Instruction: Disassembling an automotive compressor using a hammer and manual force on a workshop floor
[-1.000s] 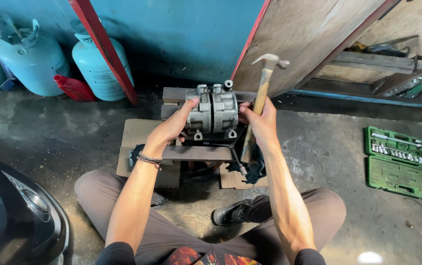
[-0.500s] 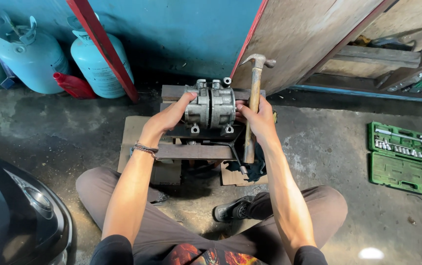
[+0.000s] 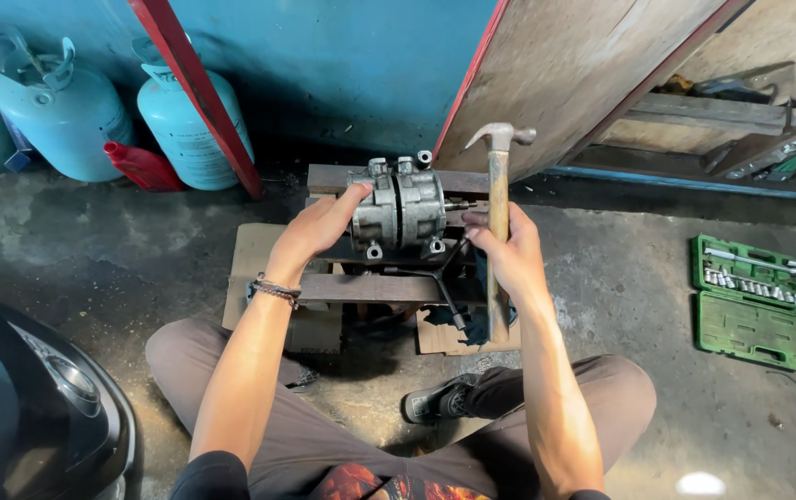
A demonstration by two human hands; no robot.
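- The left hand (image 3: 324, 231) is spread over the near-left side of a grey metal compressor (image 3: 400, 211), palm and fingers pressed against its ribbed body.
- The compressor sits on rusty steel bars (image 3: 370, 289) — between the two hands, touching the left one.
- The right hand (image 3: 506, 252) is closed round the wooden handle of a claw hammer (image 3: 498, 222), held upright; its steel head stands above the grip, just right of the compressor.
- Well right of the grip lies an open green socket set case (image 3: 761, 294); two pale blue gas cylinders (image 3: 120, 116) stand far left.
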